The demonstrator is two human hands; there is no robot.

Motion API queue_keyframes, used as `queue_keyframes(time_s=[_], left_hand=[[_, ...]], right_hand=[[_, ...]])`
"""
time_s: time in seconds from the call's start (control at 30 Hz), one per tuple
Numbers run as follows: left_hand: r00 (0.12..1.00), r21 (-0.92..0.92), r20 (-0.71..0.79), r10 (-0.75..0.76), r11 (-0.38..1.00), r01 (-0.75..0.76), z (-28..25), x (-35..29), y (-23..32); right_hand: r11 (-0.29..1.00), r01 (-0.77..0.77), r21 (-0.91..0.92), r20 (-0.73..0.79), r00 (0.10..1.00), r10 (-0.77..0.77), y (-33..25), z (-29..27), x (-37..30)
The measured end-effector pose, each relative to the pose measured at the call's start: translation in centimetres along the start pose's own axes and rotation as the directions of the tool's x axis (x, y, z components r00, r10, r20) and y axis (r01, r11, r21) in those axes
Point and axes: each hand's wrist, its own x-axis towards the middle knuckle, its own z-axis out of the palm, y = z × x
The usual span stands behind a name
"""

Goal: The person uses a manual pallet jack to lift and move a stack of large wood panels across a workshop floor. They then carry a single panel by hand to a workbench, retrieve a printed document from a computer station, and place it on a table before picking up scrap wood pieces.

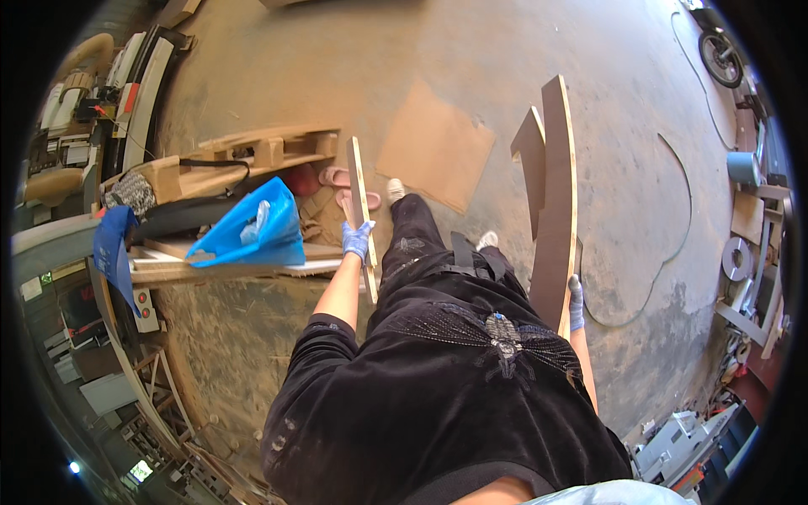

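Observation:
My left hand (pixel 357 241), in a bluish glove, is closed around a narrow board strip (pixel 359 181) with a dark face and a pale edge. The strip points away from me at my left side. On my right, my gloved right hand (pixel 576 305) grips the outer edge of a long brown board (pixel 554 194) held beside my hip. Its far end reaches well ahead of my feet. Against its inner side lies a shorter brown board (pixel 529 160); whether my hand holds that one too is hidden.
A wooden pallet (pixel 269 153) and a bench with a blue plastic bag (pixel 261 227) stand on the left. Pink shoes (pixel 337 178) lie near my foot. A flat cardboard sheet (pixel 438 143) is ahead. On the right, a cable (pixel 690 194) crosses the floor near a blue bucket (pixel 742 167).

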Motion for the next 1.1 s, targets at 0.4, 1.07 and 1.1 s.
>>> queue_keyframes(time_s=[0.4, 1.07, 1.1], left_hand=[[0.99, 0.15, 0.115, 0.083, 0.984, -0.1, -6.2, 22.4, 14.0], [0.893, 0.237, 0.428, 0.139, 0.936, -0.259, -1.7, 15.2, 17.9], [0.888, 0.257, 0.413, 0.205, 0.909, -0.329, -3.0, 17.7, 14.0]], right_hand=[[0.963, -0.117, 0.243, 0.089, 0.991, 0.098, 8.6, 21.8, 10.9], [0.944, 0.267, 0.193, -0.197, 0.953, -0.23, 11.1, 15.1, 0.5], [0.942, 0.217, 0.258, -0.145, 0.972, -0.185, 10.5, 14.5, 1.0]])
